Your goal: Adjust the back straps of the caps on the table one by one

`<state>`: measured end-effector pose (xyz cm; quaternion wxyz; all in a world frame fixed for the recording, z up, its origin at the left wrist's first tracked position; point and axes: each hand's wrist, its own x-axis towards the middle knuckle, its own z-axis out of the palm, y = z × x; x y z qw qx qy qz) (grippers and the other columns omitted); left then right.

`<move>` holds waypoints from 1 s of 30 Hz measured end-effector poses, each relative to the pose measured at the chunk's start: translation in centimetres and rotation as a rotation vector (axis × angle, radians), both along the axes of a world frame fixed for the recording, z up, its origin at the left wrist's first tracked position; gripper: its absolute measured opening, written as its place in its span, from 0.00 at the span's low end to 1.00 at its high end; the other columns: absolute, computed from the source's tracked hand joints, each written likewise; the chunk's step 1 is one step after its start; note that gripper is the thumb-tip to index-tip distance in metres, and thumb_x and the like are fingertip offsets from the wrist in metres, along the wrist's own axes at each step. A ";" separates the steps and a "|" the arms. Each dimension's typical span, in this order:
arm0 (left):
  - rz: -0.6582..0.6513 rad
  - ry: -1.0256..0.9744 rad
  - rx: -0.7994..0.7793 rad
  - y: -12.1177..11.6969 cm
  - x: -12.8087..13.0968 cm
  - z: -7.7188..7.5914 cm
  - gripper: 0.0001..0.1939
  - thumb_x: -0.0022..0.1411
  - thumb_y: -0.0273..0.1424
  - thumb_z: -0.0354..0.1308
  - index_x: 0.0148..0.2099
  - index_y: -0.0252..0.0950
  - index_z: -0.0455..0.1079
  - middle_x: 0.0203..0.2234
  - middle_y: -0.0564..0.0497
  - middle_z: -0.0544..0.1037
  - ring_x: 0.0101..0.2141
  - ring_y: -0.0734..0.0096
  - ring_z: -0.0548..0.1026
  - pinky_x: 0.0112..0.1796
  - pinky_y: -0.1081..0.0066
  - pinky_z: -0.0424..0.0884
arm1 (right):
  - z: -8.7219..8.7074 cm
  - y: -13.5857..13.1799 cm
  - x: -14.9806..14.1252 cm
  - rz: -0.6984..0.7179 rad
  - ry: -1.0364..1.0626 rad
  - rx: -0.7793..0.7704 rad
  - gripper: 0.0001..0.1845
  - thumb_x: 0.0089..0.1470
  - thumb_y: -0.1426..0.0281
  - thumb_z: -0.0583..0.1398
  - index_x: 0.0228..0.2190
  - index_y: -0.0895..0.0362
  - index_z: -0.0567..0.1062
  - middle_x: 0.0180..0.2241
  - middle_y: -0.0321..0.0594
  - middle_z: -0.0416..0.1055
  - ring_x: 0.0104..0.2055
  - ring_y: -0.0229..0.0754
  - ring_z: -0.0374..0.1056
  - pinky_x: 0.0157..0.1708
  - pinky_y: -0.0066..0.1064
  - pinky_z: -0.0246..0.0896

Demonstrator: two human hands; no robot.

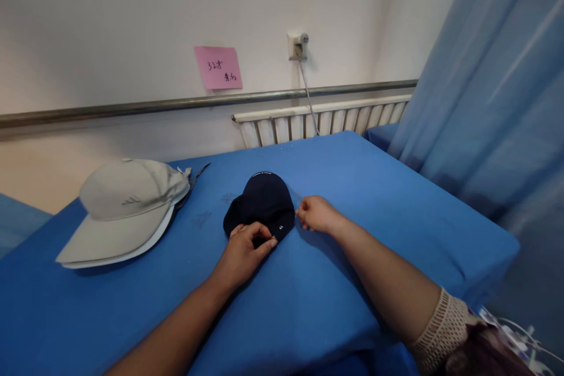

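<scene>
A dark navy cap (262, 197) lies on the blue cloth in front of me, with its brim pointing away and small white lettering along the far edge. My left hand (247, 249) is closed at the near edge of the cap, thumb and fingertips pinching its rim by a small white mark. Right beside the cap's right edge is my right hand (318, 214), its fingers drawn together in a pinch. Whatever those fingertips hold, if anything, is too small to make out.
Stacked caps (127, 194), a light grey one on top, sit at the left on the blue-covered table (352, 182). Behind are a metal rail (167, 104), a radiator (326, 120), a socket with a cord (298, 47) and a pink note (218, 67). A blue curtain (493, 70) hangs at right.
</scene>
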<state>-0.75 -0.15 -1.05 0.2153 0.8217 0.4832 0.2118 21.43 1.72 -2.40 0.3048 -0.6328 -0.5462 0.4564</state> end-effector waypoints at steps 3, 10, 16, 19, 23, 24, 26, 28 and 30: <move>0.041 -0.010 -0.011 0.1 0.0 -0.2 0.11 0.57 0.41 0.59 0.32 0.39 0.70 0.29 0.51 0.77 0.36 0.61 0.72 0.44 0.59 0.64 | 1.4 -0.6 -0.2 0.056 0.056 -0.121 0.16 0.58 0.74 0.57 0.19 0.58 0.69 0.18 0.39 0.71 0.17 0.36 0.66 0.20 0.27 0.57; 0.096 -0.154 -0.066 0.0 -0.3 -0.1 0.13 0.55 0.42 0.60 0.32 0.38 0.67 0.28 0.51 0.74 0.33 0.63 0.72 0.37 0.64 0.67 | 0.9 -4.4 -2.8 0.101 0.687 -0.388 0.04 0.53 0.76 0.59 0.29 0.62 0.75 0.25 0.42 0.76 0.19 0.34 0.68 0.16 0.22 0.55; 0.116 -0.297 -0.143 -0.4 -0.2 0.5 0.13 0.52 0.40 0.63 0.30 0.38 0.66 0.26 0.54 0.72 0.30 0.67 0.72 0.34 0.67 0.67 | -0.7 -4.8 -3.7 -0.063 1.056 -0.333 0.06 0.48 0.77 0.66 0.27 0.62 0.72 0.26 0.40 0.74 0.25 0.33 0.70 0.22 0.21 0.62; 0.125 -0.356 -0.211 -0.4 -0.2 0.9 0.13 0.51 0.40 0.64 0.30 0.38 0.65 0.26 0.55 0.72 0.30 0.68 0.72 0.34 0.68 0.68 | -0.6 -4.6 -3.9 -0.124 1.058 -0.299 0.11 0.44 0.76 0.70 0.27 0.61 0.71 0.23 0.35 0.71 0.22 0.31 0.66 0.21 0.21 0.59; 0.095 -0.403 -0.288 -0.3 -0.4 1.1 0.13 0.51 0.39 0.64 0.31 0.37 0.66 0.27 0.54 0.73 0.30 0.68 0.73 0.34 0.69 0.68 | -0.3 -4.8 -4.3 -0.101 1.019 -0.274 0.13 0.42 0.75 0.71 0.27 0.61 0.71 0.23 0.34 0.71 0.21 0.30 0.64 0.20 0.21 0.58; 0.083 -0.406 -0.295 -0.2 -0.4 1.0 0.13 0.52 0.39 0.64 0.32 0.37 0.67 0.28 0.54 0.74 0.31 0.68 0.73 0.34 0.69 0.68 | -0.2 -4.9 -4.3 -0.100 1.017 -0.276 0.13 0.42 0.75 0.72 0.26 0.61 0.71 0.23 0.35 0.71 0.21 0.30 0.64 0.20 0.22 0.58; 0.062 -0.407 -0.298 -0.1 -0.6 0.9 0.12 0.53 0.40 0.63 0.33 0.37 0.67 0.29 0.53 0.74 0.32 0.68 0.73 0.35 0.68 0.69 | 0.0 -4.9 -4.4 -0.119 1.017 -0.283 0.14 0.43 0.74 0.72 0.25 0.61 0.71 0.24 0.36 0.72 0.21 0.30 0.64 0.21 0.22 0.59; 0.053 -0.412 -0.291 0.0 -0.7 0.7 0.12 0.53 0.40 0.63 0.33 0.37 0.67 0.29 0.53 0.74 0.32 0.68 0.73 0.35 0.68 0.69 | 0.1 -4.8 -4.5 -0.138 1.017 -0.286 0.13 0.44 0.75 0.71 0.24 0.61 0.70 0.24 0.36 0.71 0.21 0.30 0.63 0.21 0.22 0.59; 0.057 -0.415 -0.283 0.1 -0.7 0.5 0.12 0.53 0.39 0.64 0.33 0.37 0.67 0.29 0.53 0.73 0.32 0.68 0.73 0.35 0.68 0.69 | 0.0 -4.7 -4.5 -0.135 1.007 -0.286 0.13 0.45 0.75 0.70 0.24 0.61 0.70 0.23 0.36 0.71 0.20 0.30 0.63 0.21 0.22 0.58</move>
